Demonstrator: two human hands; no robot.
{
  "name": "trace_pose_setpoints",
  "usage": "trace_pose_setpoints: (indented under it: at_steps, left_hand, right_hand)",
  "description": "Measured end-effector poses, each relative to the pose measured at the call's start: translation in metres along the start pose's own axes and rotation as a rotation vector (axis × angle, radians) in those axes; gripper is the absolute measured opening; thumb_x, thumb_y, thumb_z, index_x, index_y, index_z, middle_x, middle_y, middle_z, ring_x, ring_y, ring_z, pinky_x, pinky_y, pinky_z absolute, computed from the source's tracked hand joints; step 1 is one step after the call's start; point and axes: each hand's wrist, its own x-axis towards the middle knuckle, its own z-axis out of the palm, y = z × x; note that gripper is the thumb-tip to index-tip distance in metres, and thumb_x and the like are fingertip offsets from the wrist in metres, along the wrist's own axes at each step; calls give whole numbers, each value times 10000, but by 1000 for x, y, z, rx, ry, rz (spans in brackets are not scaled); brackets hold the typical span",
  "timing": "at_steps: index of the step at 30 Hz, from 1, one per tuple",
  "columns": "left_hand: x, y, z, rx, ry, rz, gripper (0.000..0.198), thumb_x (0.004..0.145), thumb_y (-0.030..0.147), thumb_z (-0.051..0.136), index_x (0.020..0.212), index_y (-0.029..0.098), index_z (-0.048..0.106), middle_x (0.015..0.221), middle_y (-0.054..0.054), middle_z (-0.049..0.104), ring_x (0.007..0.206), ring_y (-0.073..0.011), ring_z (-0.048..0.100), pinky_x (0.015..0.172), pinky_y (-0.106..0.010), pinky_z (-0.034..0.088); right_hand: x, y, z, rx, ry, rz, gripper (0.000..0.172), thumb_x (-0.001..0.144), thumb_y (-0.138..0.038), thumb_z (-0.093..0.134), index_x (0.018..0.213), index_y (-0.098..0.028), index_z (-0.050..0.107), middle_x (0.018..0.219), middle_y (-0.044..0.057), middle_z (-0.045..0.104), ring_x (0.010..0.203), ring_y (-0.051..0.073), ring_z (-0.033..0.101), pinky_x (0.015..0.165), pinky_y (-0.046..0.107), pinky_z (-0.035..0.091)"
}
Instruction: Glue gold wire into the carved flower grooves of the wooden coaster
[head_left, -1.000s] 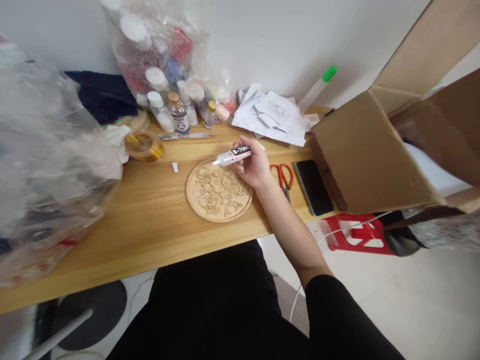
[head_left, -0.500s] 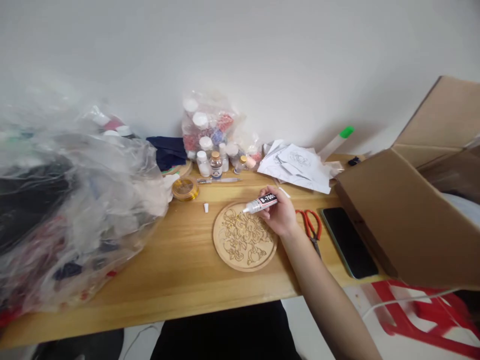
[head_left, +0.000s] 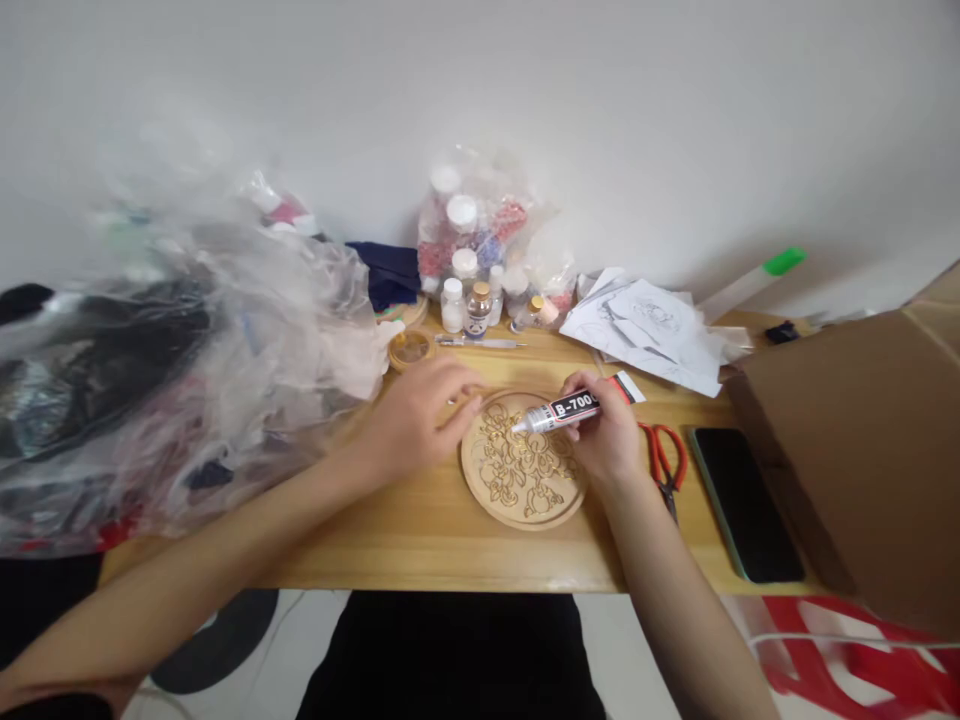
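A: How does the board (head_left: 525, 480) look?
B: Round, pale wood with a raised rim and brown flower-like lines. One board, lying on the table (head_left: 420, 550) between both hands.
A: And the tube (head_left: 574, 407)?
B: One, white and black, its label starting "B-700". It slants over the board, nozzle to the left; I can't tell whether the tip touches.
A: The hands?
B: The right hand (head_left: 611, 435) is curled firmly around the tube. The left hand (head_left: 409, 415) is half open by the board's left rim, one small cap (head_left: 451, 400) showing between thumb and fingers; contact is unclear.
A: Farther out?
B: One pair of pliers (head_left: 666, 487) right of the right hand, one phone (head_left: 746, 505) beyond, one pen (head_left: 480, 343) behind the board.
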Motion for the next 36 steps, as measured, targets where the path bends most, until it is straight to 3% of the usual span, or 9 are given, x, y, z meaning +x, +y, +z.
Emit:
trace_pose_setpoints:
  at_steps: [3,7,12,19,24,36]
  left_hand:
    - [-7,-8,26,73,-60,65,185,914,190,454,884,131,626,772,-42,595,742,-152,550,690,-300,461]
    - [-14,-18,42,99,-61,61,184,904,201,471,936,133,640,793,-46,617,737,-161,541,690,-301,431]
    - [-17,-21,42,149,-81,90,227,932,210,430,988,132,636,794,-40,634,747,-159,557,710,-303,425]
    - [-17,-23,46,179,-52,117,212,928,220,455,972,140,646,745,-25,630,716,-146,571,704,-290,419]
    - [-16,-23,43,177,-64,138,215,924,213,458,952,123,652,734,-27,621,699,-152,567,667,-283,414]
    - [-18,-23,45,182,-69,137,235,936,220,435,1014,119,632,770,-33,637,732,-156,577,741,-307,456]
  right_hand:
    - [-5,6,0,-173,81,-85,242,665,-366,632,533,-178,555,411,-50,463,313,50,358,281,170,231]
    - [-10,13,1,-400,110,-125,207,697,-305,609,536,-184,562,448,-43,511,354,61,399,313,174,261]
    - [-11,18,3,-514,57,-159,194,709,-290,600,551,-180,585,509,-20,592,408,78,470,367,184,329]
    - [-13,20,5,-491,71,-165,153,712,-227,610,561,-207,595,537,-19,595,441,85,510,404,194,397]
    - [-13,22,4,-487,73,-191,154,718,-232,617,568,-212,593,540,-25,581,428,81,493,404,203,405]
    - [-16,23,4,-470,69,-180,160,729,-233,621,573,-218,590,552,-17,593,473,106,531,447,236,434]
